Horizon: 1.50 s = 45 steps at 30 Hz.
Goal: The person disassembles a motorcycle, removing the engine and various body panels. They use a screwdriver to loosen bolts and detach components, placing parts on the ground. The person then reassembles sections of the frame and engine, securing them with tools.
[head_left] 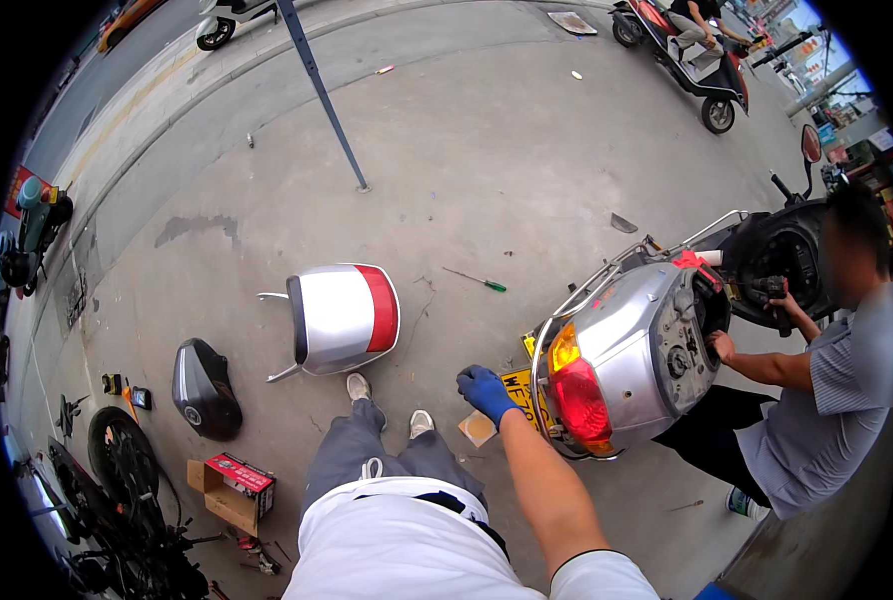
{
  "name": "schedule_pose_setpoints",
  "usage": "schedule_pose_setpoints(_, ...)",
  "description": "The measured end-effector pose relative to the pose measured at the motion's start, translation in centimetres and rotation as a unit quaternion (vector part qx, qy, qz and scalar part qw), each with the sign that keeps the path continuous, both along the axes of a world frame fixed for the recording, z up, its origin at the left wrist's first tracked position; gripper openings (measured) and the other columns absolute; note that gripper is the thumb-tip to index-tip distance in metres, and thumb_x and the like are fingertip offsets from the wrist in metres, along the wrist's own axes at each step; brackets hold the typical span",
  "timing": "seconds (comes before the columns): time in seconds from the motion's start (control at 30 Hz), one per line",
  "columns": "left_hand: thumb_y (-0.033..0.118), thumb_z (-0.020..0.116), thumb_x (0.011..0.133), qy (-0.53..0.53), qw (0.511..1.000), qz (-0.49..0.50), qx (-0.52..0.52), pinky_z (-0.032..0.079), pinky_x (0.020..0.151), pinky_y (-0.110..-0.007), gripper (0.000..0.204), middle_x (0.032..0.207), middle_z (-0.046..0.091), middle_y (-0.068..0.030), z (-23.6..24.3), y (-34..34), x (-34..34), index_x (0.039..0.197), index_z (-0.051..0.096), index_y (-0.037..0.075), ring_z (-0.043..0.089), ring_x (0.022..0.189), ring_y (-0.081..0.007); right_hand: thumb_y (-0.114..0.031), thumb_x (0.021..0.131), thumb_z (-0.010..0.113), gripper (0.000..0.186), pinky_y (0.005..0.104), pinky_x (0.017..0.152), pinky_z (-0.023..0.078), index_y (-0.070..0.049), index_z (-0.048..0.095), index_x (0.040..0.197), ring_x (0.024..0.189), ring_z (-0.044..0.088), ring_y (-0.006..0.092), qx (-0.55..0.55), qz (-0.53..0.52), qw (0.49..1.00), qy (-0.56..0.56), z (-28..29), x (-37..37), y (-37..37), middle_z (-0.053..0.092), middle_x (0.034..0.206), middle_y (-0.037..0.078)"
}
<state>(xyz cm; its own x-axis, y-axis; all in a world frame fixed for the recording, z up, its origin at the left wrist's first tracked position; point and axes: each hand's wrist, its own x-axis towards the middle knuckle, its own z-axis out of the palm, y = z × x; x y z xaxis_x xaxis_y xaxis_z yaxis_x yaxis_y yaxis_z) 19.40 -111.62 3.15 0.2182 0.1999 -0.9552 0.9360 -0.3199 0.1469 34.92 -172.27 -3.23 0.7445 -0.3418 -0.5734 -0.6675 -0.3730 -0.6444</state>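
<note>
My right hand [487, 392], in a blue glove, hangs over the ground just left of the scooter's rear. Its fingers look curled in, and anything inside them is hidden. Closest to it are a yellow number plate [519, 384] and the silver scooter tail [607, 345] with its red and orange lamp [581, 398]. My left hand is out of sight. At right, a co-worker [817, 380] bends over the scooter; one hand grips what looks like a power drill [779, 296], while the other reaches to its open seat area.
Before my feet lies a silver-and-red top box [342, 318]. A green-handled screwdriver [495, 286] is beyond it. To the left are a dark grey shell-like cover [205, 392], an open carton [237, 494] and a black motorcycle [117, 480]. A metal post [329, 110] stands ahead.
</note>
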Motion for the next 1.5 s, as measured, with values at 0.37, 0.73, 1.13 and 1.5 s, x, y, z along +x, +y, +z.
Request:
schedule_pose_setpoints(0.37,0.029,0.055,0.091,-0.031,0.985,0.094,0.139,0.044,0.042,-0.034,0.020,0.062,0.058,-0.0054,0.6,4.6,20.0,0.083,0.062,0.012,0.051,0.048,-0.0171,-0.030,0.083,0.055,0.040,0.0426,0.097,0.045,-0.007,0.062,0.115,0.111,0.058,0.0361,-0.060,-0.056,0.978,0.191,-14.2,9.0,-6.8,0.062,0.116,0.022)
schedule_pose_setpoints(0.73,0.029,0.051,0.093,0.247,0.926,-0.038,0.285,0.045,0.046,-0.037,0.021,0.067,0.056,-0.0088,0.8,-13.3,30.1,0.083,0.059,0.012,0.053,0.053,-0.0213,-0.017,0.087,0.055,0.034,0.0433,0.083,0.051,-0.013,0.054,0.121,0.103,0.060,0.0319,-0.292,0.029,0.891,0.346,-47.1,22.4,-26.0,0.059,0.111,0.015)
schedule_pose_setpoints(1.13,0.028,0.051,0.093,0.283,0.914,-0.056,0.286,0.049,0.053,-0.038,0.023,0.079,0.061,-0.0130,-1.4,-17.0,35.8,0.092,0.060,0.007,0.059,0.063,-0.0247,-0.023,0.083,0.056,0.027,0.0544,0.067,0.048,-0.005,0.044,0.099,0.076,0.058,0.0455,-0.171,-0.089,0.960,0.203,-45.7,15.4,-13.0,0.054,0.090,0.024)
schedule_pose_setpoints(1.5,0.027,0.051,0.093,0.241,0.955,0.020,0.174,0.053,0.060,-0.039,0.028,0.089,0.065,-0.0168,-1.5,-10.0,26.0,0.100,0.061,0.002,0.065,0.072,-0.0279,-0.040,0.086,0.053,0.048,0.0463,0.088,0.047,-0.001,0.061,0.112,0.103,0.059,0.0434,0.027,0.075,0.906,0.415,-21.9,6.1,-8.3,0.063,0.109,0.027)
